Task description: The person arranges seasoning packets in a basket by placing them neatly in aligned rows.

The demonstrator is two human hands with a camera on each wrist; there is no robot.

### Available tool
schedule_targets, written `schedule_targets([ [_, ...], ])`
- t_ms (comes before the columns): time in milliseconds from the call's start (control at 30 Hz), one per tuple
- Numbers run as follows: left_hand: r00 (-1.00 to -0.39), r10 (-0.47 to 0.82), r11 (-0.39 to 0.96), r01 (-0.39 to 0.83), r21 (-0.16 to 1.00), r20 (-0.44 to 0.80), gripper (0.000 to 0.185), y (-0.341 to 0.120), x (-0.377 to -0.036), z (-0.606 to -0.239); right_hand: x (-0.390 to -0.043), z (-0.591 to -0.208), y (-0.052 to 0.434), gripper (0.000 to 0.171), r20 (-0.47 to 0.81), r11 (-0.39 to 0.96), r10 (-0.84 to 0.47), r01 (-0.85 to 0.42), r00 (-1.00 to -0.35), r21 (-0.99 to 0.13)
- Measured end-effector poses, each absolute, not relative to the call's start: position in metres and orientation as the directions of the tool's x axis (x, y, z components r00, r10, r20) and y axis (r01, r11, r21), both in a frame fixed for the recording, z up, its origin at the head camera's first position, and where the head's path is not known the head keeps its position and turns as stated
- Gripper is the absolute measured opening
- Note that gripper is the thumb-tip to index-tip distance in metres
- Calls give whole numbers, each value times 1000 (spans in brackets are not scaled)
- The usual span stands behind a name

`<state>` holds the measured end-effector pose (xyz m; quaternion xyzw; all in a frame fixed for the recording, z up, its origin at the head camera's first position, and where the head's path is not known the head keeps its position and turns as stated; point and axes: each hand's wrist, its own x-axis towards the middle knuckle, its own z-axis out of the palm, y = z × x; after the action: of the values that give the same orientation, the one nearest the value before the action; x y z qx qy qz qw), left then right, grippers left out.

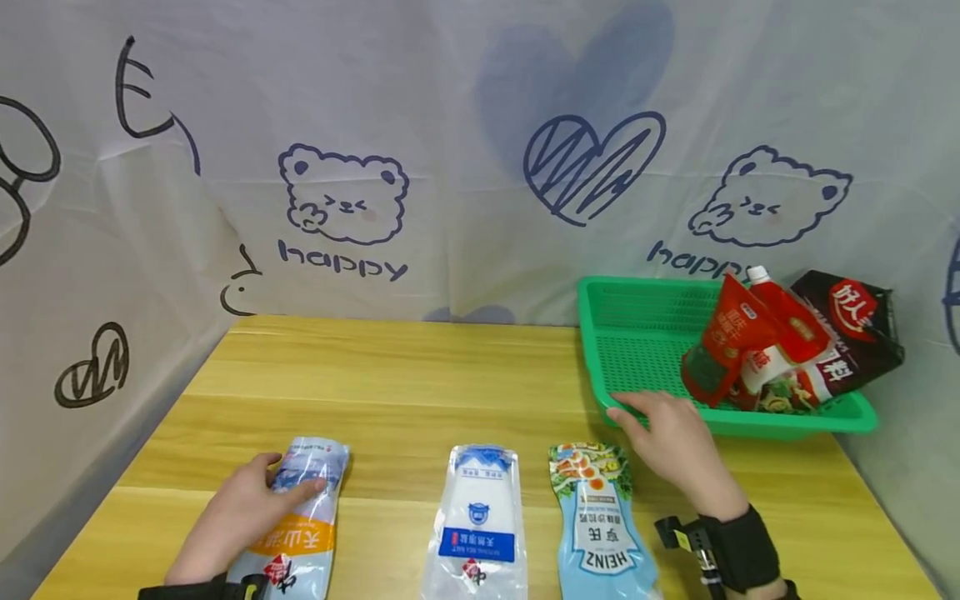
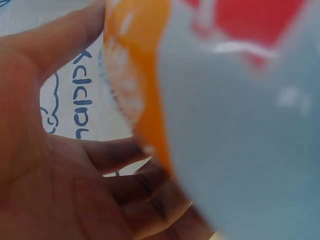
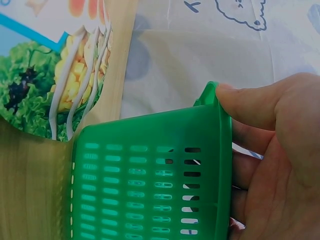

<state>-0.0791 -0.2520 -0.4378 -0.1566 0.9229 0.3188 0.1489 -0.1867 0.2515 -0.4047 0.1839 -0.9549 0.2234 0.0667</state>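
Orange-banded pouch: at the near left of the table, left of the white pouch; lifted or resting, we cannot tell. We record the left hand holding it between thumb and fingers, the right hand gripping the green basket at its near-left rim. We judge the pouch soft, slick, fairly light; best grasped mid-body. Left wrist view reveals fingers behind the pouch, which head view hides.

Free tabletop left of basket
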Motion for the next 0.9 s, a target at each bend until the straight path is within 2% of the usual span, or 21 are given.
schedule_targets([
  [667,-924,-256,723,-377,578,-283,98,-240,-84,-437,-186,-404,252,37,196,835,-298,-354,-934,-421],
  [900,-947,-224,710,-319,628,-228,88,-230,-92,-429,-186,-405,251,36,198,828,-297,-355,-934,-435],
])
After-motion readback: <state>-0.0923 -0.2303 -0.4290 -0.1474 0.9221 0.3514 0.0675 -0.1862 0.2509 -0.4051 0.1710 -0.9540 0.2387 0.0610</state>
